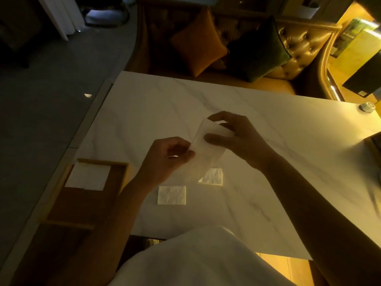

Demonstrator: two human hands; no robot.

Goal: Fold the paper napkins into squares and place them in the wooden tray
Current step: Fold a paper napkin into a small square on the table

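Both hands hold one thin white paper napkin [206, 149] above the middle of the marble table [268, 141]. My left hand [167, 157] pinches its lower left edge between thumb and fingers. My right hand [237, 135] grips its upper end, thumb on top. The napkin hangs bent and partly unfolded. Two small folded napkin squares lie on the table below the hands, one [171, 195] nearer me and one [212, 176] to its right. The wooden tray [82, 205] sits at the table's left edge with a folded white napkin [88, 178] in its far end.
A sofa with an orange cushion [198, 42] and a dark green cushion [261, 50] stands behind the table. A small round object [368, 107] rests at the far right table corner. My white garment [195, 259] covers the near edge.
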